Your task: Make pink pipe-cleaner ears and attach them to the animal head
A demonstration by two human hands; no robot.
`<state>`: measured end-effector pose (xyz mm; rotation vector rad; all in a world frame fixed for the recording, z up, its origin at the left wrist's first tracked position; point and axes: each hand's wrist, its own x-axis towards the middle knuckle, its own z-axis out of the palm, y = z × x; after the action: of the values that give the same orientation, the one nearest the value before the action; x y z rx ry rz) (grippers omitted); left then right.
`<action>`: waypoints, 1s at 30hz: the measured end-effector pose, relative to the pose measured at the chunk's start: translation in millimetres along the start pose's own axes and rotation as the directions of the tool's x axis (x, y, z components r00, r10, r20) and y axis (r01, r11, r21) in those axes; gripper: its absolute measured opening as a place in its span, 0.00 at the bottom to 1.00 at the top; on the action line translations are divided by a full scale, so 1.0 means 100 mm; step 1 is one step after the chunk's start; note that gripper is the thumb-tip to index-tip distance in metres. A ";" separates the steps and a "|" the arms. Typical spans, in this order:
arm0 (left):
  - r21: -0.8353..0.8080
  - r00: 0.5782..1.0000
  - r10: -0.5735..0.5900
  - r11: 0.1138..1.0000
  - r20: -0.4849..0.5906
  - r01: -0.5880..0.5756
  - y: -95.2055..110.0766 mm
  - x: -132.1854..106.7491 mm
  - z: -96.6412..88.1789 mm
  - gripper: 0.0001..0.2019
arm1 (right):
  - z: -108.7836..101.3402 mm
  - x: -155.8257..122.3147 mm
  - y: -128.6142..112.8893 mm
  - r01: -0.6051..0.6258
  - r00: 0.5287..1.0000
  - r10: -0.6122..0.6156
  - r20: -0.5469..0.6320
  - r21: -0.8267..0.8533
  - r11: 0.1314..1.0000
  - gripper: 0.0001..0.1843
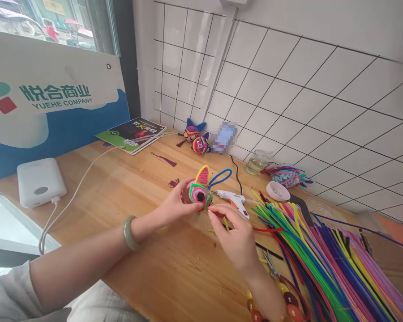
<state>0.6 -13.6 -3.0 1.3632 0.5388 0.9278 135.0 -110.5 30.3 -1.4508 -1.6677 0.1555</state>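
Note:
My left hand (176,206) is closed round a small pipe-cleaner figure (198,192), a ball with coloured rings, a pink and yellow ear and a blue loop, held just above the wooden table (127,197). My right hand (233,235) pinches a yellow pipe cleaner (225,223) at the figure's lower right side. A jade bangle (129,232) is on my left wrist, a bead bracelet (282,302) on my right.
A white glue gun (233,200) lies just behind my right hand. A spread of coloured pipe cleaners (322,250) covers the right side. Further back are finished figures (196,138), a glass jar (259,162), a pink dish (277,191), a magazine (134,133) and a white power bank (40,181) with cable.

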 end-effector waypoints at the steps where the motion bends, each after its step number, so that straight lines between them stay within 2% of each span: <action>1: 0.023 1.000 0.004 1.000 0.017 -0.004 0.00 -0.01 0.02 0.31 | -0.01 0.00 -0.01 -0.031 0.999 0.031 -0.022 0.021 0.999 0.06; 4: 0.106 0.997 0.054 0.993 0.060 -0.061 0.01 -0.05 0.05 0.31 | -0.01 -0.01 -0.02 -0.097 0.994 0.100 -0.042 0.059 0.994 0.06; 6: 0.159 0.994 0.076 0.984 0.073 -0.087 0.02 -0.07 0.06 0.31 | 0.00 -0.01 -0.01 -0.101 0.993 0.104 -0.049 0.067 0.993 0.06; 10: 0.231 0.994 0.078 0.968 0.078 -0.095 0.01 -0.08 0.07 0.32 | 0.02 -0.01 0.02 -0.041 0.997 0.044 -0.066 0.051 0.998 0.06; 16: 0.242 0.991 0.110 0.962 0.082 -0.127 0.00 -0.10 0.07 0.33 | 0.04 -0.01 0.06 0.013 0.999 -0.012 -0.038 0.038 0.999 0.07; 19: 0.263 0.990 0.106 0.956 0.088 -0.126 0.01 -0.11 0.07 0.33 | 0.05 -0.01 0.05 -0.018 0.999 0.020 -0.026 0.059 0.998 0.07; 25: 0.286 0.990 0.104 0.950 0.091 -0.126 0.03 -0.12 0.07 0.33 | 0.05 0.00 0.03 -0.153 0.987 0.158 -0.032 0.122 0.981 0.03; 30: 0.296 0.989 0.123 0.944 0.086 -0.143 0.02 -0.12 0.09 0.33 | 0.04 0.00 0.02 -0.146 0.987 0.152 -0.043 0.123 0.982 0.04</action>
<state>0.3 -28.2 -1.6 1.7190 0.5587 0.9316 133.6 -108.0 27.0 -1.4759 -1.4817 0.2935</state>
